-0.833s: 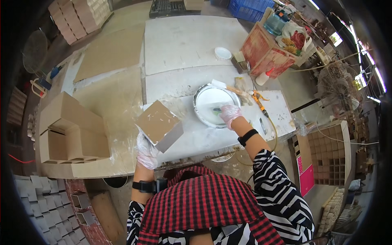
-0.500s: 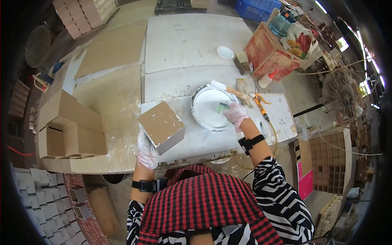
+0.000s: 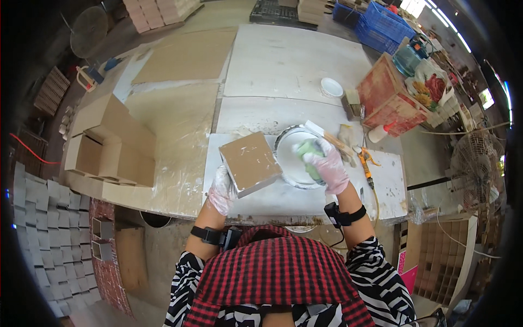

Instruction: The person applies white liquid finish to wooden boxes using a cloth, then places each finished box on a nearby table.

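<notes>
Brown and white-flecked, the square-topped box (image 3: 248,159) was held just left of the round pail of white liquid (image 3: 305,186). With hands apart, we clamped the gloved left hand (image 3: 222,191) on the box, the gloved right hand (image 3: 332,169) on a soft pale-green wad (image 3: 309,151) over the pail. We judged the step to be wetting the wad; the next move called for clearing the rim. Right of the pail, a wooden-handled white brush (image 3: 333,140) crowded the rim; an orange trigger gun (image 3: 367,169) lay beyond.

Soft light surrounded the left hand (image 3: 222,192) — strip lights (image 3: 447,19) glared far right beyond its grip; dark edges bowed.
</notes>
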{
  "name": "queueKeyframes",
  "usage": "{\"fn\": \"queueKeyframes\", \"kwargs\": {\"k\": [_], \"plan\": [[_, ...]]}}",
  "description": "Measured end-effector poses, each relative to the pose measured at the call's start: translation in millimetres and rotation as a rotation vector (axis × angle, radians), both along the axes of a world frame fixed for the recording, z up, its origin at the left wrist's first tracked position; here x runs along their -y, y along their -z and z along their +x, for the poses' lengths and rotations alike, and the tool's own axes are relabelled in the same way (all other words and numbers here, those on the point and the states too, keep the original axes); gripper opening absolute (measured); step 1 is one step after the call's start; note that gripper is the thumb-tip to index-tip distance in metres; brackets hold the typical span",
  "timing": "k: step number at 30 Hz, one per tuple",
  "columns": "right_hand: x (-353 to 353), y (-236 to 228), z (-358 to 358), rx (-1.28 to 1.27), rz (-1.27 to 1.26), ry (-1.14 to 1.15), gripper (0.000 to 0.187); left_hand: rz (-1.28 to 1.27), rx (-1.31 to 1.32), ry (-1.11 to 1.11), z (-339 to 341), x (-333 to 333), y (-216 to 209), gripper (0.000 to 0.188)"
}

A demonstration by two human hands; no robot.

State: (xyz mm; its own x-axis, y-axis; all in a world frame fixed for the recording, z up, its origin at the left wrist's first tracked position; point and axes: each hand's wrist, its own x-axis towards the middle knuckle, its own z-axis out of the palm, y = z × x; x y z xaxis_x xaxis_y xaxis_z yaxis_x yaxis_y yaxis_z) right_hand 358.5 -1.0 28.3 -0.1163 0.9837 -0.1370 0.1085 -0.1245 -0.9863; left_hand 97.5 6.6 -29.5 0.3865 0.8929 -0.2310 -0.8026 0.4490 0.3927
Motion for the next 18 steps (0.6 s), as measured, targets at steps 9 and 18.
{"fn": "queueKeyframes", "kwargs": {"k": [9, 18], "plan": [[-26.1, -40.7, -65.0, 0.899, 0.877, -0.538, 0.022, 0.068, -0.064, 0.064, -1.7, 3.0, 6.7, 0.043], [1.4, -24.2, -105.1, 1.061, 0.921, -0.791, 0.033, 0.073, -0.017, 0.096, -29.6, -7.2, 0.3, 0.046]]}}
